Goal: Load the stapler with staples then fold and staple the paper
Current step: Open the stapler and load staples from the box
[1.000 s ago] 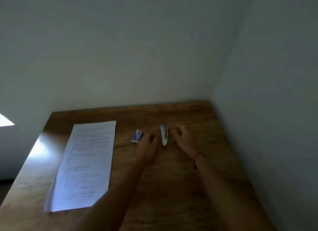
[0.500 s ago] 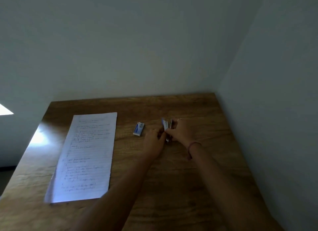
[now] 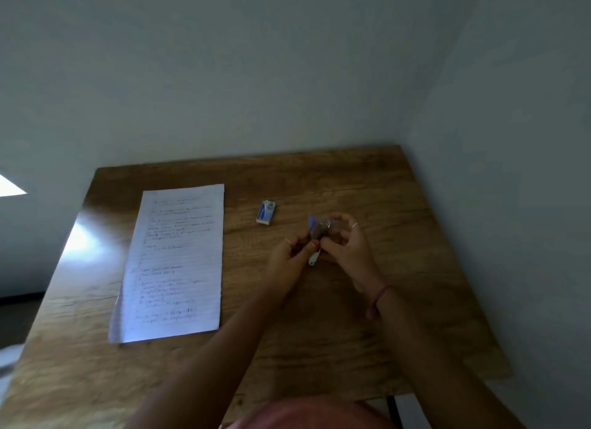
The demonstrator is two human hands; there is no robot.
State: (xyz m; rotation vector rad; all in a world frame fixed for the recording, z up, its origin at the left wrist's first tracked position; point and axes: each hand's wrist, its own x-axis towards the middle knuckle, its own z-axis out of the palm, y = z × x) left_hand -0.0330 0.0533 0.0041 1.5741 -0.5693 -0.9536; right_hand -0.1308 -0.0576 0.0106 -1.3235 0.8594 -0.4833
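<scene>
A small stapler (image 3: pixel 316 236), pale with a blue top, is held a little above the wooden table (image 3: pixel 399 188) between both hands. My left hand (image 3: pixel 287 262) pinches its near end with curled fingers. My right hand (image 3: pixel 348 249) curls round its far part from the right. The stapler's white tip pokes out below the fingers. A small white and blue staple box (image 3: pixel 266 212) lies on the table left of the hands. A handwritten lined sheet of paper (image 3: pixel 174 262) lies flat further left.
The table stands in a room corner, with walls (image 3: pixel 511 140) close behind it and to the right. A bright patch of light falls on the table's left edge (image 3: pixel 80 240).
Both hands have closed on the stapler and lifted it off the table. The view has tilted down, so the table now sits lower and closer.
</scene>
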